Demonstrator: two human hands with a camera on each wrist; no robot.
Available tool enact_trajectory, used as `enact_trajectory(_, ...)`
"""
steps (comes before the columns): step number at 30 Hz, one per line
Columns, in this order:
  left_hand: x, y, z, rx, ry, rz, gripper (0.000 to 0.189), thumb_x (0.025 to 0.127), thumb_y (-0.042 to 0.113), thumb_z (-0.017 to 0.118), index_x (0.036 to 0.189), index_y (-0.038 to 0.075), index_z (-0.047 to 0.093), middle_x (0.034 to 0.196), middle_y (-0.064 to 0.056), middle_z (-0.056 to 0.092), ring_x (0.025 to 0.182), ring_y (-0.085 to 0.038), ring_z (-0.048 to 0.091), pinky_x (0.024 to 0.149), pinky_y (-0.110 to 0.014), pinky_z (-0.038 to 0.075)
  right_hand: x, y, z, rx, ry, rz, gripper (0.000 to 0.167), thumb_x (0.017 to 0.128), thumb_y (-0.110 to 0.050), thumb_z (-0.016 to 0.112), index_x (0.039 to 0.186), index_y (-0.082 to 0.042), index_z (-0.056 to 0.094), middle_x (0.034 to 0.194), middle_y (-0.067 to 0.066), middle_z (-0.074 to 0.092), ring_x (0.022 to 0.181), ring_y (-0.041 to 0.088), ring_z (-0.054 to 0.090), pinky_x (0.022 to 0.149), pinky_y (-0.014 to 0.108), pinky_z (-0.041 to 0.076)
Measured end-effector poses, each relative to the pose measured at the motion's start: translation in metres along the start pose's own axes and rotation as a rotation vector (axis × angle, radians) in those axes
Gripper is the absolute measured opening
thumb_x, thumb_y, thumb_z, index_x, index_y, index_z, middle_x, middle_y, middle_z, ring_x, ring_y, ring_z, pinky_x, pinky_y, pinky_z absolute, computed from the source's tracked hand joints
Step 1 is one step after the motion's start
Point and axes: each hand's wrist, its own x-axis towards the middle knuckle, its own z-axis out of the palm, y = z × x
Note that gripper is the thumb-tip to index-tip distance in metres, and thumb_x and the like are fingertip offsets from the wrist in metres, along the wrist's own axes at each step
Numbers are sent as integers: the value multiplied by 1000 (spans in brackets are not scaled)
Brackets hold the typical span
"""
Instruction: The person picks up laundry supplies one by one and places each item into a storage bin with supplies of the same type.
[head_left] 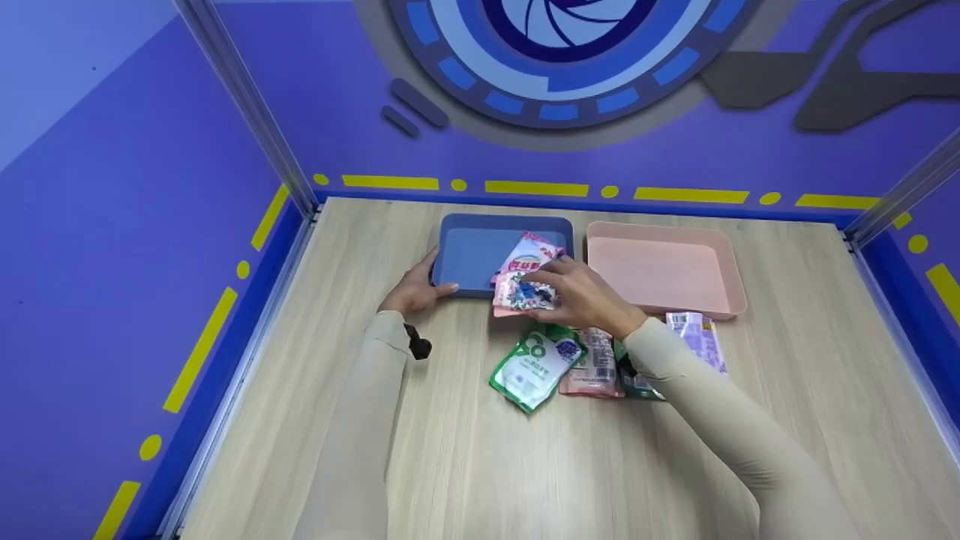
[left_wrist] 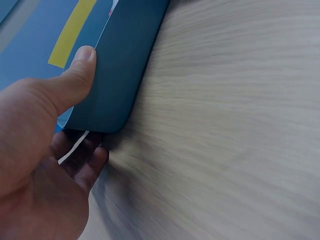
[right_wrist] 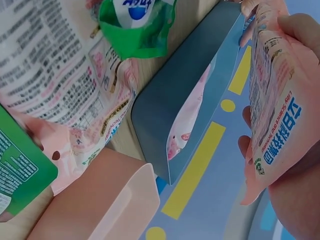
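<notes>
Pale wood-grain table [head_left: 465, 465] under you, metal rail [head_left: 244, 371] along its left edge, purple-blue panels on three sides: left wall [head_left: 90, 300], back wall [head_left: 330, 97], right wall [head_left: 900, 259]. Facing you on the back panel, a round emblem [head_left: 559, 112] in blues and white, cut by the view's top, grey shapes [head_left: 840, 97] to its right. Low on all three, you see yellow dashes [head_left: 536, 187] and dots [head_left: 610, 192]; metal posts [head_left: 247, 105] stand at both back corners.

A pink packet [head_left: 529, 251] blocks the blue tray's [head_left: 469, 255] right; left is free.
</notes>
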Motion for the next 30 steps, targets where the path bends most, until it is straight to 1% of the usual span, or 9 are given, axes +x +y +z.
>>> enact_trajectory(3, 0, 1, 0, -9, 5, -8, 97, 97, 33, 72, 167, 24, 5, 172, -9, 11, 157, -29, 10, 127, -45, 14, 2, 1, 0, 2, -3, 9, 58, 86, -48, 81, 136, -24, 67, 129, 10, 68, 117, 31, 61, 100, 53, 51)
enact_trajectory(5, 0, 1, 0, -14, 6, -15, 97, 97, 33, 72, 167, 25, 5, 172, -9, 11, 158, -29, 9, 127, -45, 13, 4, 3, 0, 8, -5, 15, 58, 86, -47, 81, 136, -24, 67, 130, 11, 67, 119, 32, 61, 104, 55, 48)
enact_trajectory(8, -1, 1, 1, -20, 6, -11, 97, 97, 32, 72, 167, 25, 6, 172, -8, 10, 158, -29, 9, 127, -45, 13, 7, 5, 0, 12, 4, 13, 57, 85, -46, 82, 136, -23, 67, 130, 11, 67, 121, 34, 60, 106, 57, 46)
enact_trajectory(10, -1, 1, 0, -20, 6, -9, 97, 97, 32, 72, 167, 24, 6, 172, -8, 10, 158, -29, 9, 127, -44, 13, 9, 7, 1, 8, 14, 0, 57, 85, -46, 82, 135, -22, 67, 128, 11, 68, 121, 34, 60, 106, 57, 46)
enact_trajectory(13, -1, 1, 0, -16, 5, -9, 97, 97, 33, 72, 167, 24, 6, 172, -8, 10, 158, -29, 9, 127, -45, 12, 12, 9, 2, -1, 23, -7, 57, 85, -47, 82, 135, -22, 68, 127, 10, 68, 118, 33, 60, 101, 55, 49)
enact_trajectory(19, -2, 1, 0, -12, 7, -24, 97, 97, 35, 72, 167, 25, 6, 173, -8, 9, 158, -29, 8, 127, -46, 12, 18, 11, 5, 3, 24, 7, 58, 85, -46, 82, 136, -23, 67, 127, 9, 68, 114, 31, 58, 95, 53, 52)
enact_trajectory(24, -1, 0, 1, -16, 3, -51, 96, 97, 37, 71, 167, 28, 5, 173, -5, 8, 158, -27, 8, 127, -45, 12, 24, 11, 7, -5, 22, 13, 57, 86, -46, 81, 137, -24, 66, 127, 9, 68, 115, 32, 57, 97, 56, 50)
enact_trajectory(30, -1, 1, 1, 10, 5, -31, 95, 98, 36, 71, 167, 26, 7, 173, -7, 10, 158, -29, 10, 127, -45, 14, 31, 11, 9, 0, 13, 20, 58, 86, -48, 79, 137, -25, 66, 127, 10, 67, 118, 32, 56, 98, 57, 48)
